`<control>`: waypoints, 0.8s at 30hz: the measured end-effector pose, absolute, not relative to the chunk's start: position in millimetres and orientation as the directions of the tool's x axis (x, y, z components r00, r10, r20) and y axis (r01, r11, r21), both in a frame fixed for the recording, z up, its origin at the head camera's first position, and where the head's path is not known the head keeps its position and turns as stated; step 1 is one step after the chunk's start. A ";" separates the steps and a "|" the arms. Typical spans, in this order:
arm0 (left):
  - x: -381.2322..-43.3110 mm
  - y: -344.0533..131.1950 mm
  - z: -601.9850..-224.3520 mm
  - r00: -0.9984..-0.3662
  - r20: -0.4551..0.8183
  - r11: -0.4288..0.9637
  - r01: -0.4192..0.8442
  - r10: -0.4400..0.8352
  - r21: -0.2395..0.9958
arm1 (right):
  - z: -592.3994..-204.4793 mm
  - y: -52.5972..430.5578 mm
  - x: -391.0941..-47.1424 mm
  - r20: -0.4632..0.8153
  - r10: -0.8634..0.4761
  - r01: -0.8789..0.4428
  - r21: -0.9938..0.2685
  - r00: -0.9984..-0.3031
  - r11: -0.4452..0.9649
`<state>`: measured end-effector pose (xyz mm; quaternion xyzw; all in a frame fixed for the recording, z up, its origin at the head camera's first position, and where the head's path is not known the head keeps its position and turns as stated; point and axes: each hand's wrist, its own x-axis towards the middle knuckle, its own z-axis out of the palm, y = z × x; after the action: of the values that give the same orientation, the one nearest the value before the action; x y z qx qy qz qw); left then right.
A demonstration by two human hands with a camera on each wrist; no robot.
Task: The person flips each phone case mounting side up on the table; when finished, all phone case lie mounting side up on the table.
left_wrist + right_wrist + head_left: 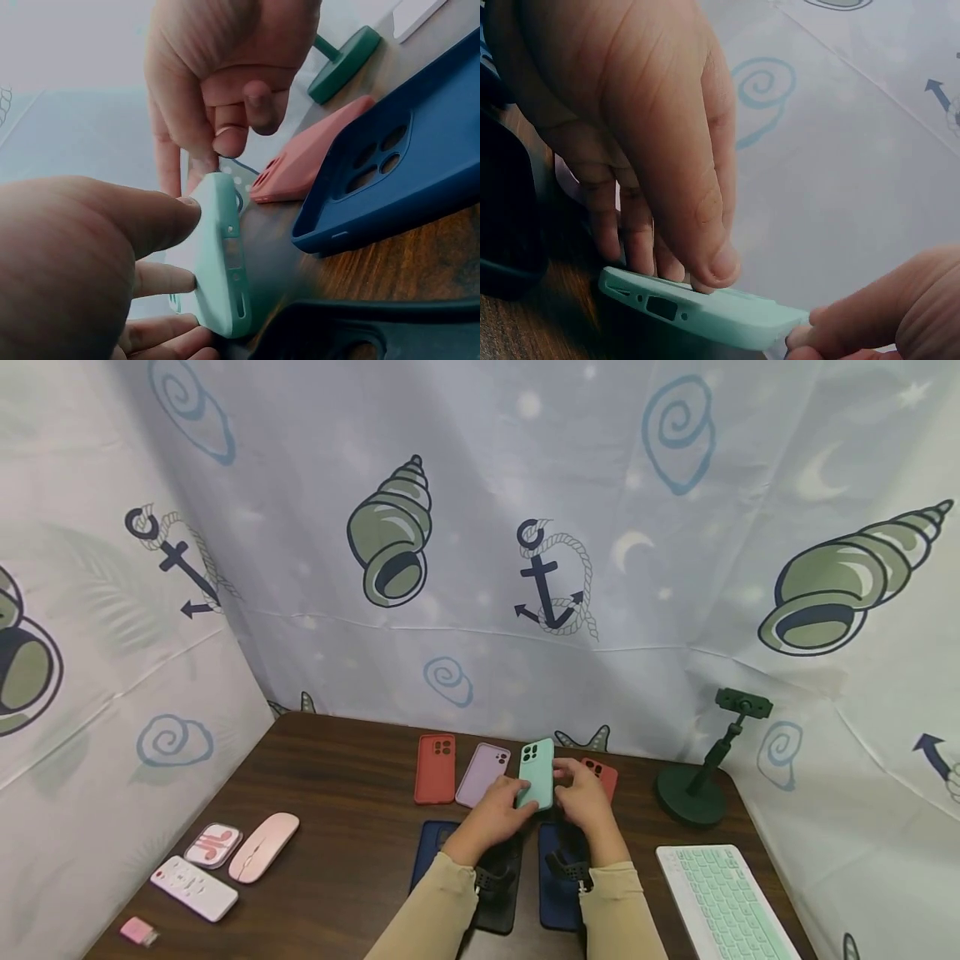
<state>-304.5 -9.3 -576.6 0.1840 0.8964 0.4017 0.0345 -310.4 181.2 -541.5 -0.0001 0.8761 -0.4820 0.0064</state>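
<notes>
A mint-green phone case [536,770], with camera cutouts at its upper left, is held between both hands toward the back of the table. My left hand [491,817] grips its lower left side; in the left wrist view the thumb and several fingers lie on the case [217,255]. At the opposite corner, my right hand [587,797] pinches the edge with its fingertips. The right wrist view shows the port cutout along the bottom edge of the case [705,311], with the left thumb just above it.
Behind the hands lie a red case [435,770], a lilac case [478,774] and another red case [609,778]. Navy cases [557,893] and a black case [501,893] lie under the forearms. A green stand [690,797] and keyboard [723,893] are right; a pink mouse [264,847] and remote [193,887] left.
</notes>
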 end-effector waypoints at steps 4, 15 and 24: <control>-304.5 -8.4 -576.4 -0.931 0.078 0.598 0.292 0.357 0.747 | -539.9 180.3 -309.4 -0.023 0.003 0.022 -0.866 -1.000 0.500; -309.0 -8.3 -580.9 -0.937 0.084 0.624 0.292 0.340 0.725 | -532.5 177.4 -310.8 -0.014 -0.018 0.003 -0.847 -1.000 0.531; -305.5 -4.4 -582.4 -0.946 0.113 0.584 0.279 0.305 0.762 | -540.2 178.1 -308.0 0.023 -0.020 -0.030 -0.830 -1.000 0.557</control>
<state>-305.5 -4.4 -582.4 0.1643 0.8898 0.4254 0.0152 -308.0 178.1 -540.2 -0.0141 0.8824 -0.4703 -0.0055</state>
